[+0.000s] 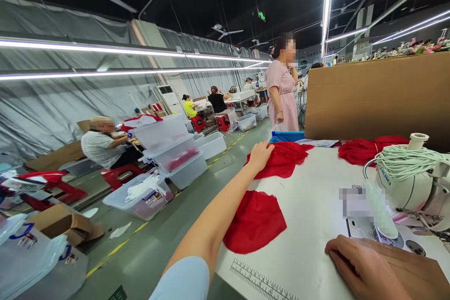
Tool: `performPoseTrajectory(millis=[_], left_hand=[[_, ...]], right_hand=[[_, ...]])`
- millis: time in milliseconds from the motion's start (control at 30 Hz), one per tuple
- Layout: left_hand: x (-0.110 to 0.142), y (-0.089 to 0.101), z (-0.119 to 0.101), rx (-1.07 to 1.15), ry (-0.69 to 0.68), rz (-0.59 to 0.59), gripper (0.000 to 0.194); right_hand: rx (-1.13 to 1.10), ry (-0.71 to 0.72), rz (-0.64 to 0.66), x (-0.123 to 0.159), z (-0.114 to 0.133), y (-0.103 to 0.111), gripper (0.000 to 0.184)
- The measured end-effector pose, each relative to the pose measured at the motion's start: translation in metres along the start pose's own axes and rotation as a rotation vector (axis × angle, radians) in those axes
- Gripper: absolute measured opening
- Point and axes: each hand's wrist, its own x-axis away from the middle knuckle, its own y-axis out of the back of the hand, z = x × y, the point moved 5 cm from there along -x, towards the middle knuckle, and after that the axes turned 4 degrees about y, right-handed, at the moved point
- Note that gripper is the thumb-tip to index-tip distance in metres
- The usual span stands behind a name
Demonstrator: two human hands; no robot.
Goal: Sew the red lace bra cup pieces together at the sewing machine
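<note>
My left hand (260, 155) reaches to the far left edge of the white table, its fingers bent over a gathered pile of red fabric (286, 159) and gripping its edge. Nearer to me, a separate red fabric piece (258, 222) with a rounded edge lies beside my left forearm. My right hand (365, 265) rests on the tabletop at the lower right, fingers loosely curved, with nothing visible in it. A brown cardboard piece (415, 267) lies against that hand, in front of the sewing machine (404, 185).
A tall cardboard panel (376, 96) stands behind the table, with another red fabric bundle (369, 147) before it. Pale green cord (401, 161) is coiled on the machine. A printed ruler (260, 281) marks the front edge. Plastic bins (183, 164) and a standing person (283, 89) are beyond.
</note>
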Motion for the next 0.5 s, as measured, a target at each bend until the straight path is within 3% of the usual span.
performPoseTrajectory(millis=[100,233,400,500], left_hand=[[-0.004,-0.002,-0.005,0.12,-0.012,-0.003,0.019],[-0.007,0.001,-0.002,0.347,0.085,-0.042,0.016],[0.009,0.006,0.014,0.712,0.275,-0.07,0.021],[0.021,0.015,0.021,0.961,0.341,-0.076,0.014]], right_hand=[[-0.019,-0.004,-0.008,0.0,0.0,0.0,0.032],[-0.004,0.016,-0.036,0.0,0.004,0.002,0.032],[0.0,-0.002,-0.073,-0.002,0.009,0.004,0.037],[-0.006,-0.005,-0.082,-0.003,0.013,0.007,0.039]])
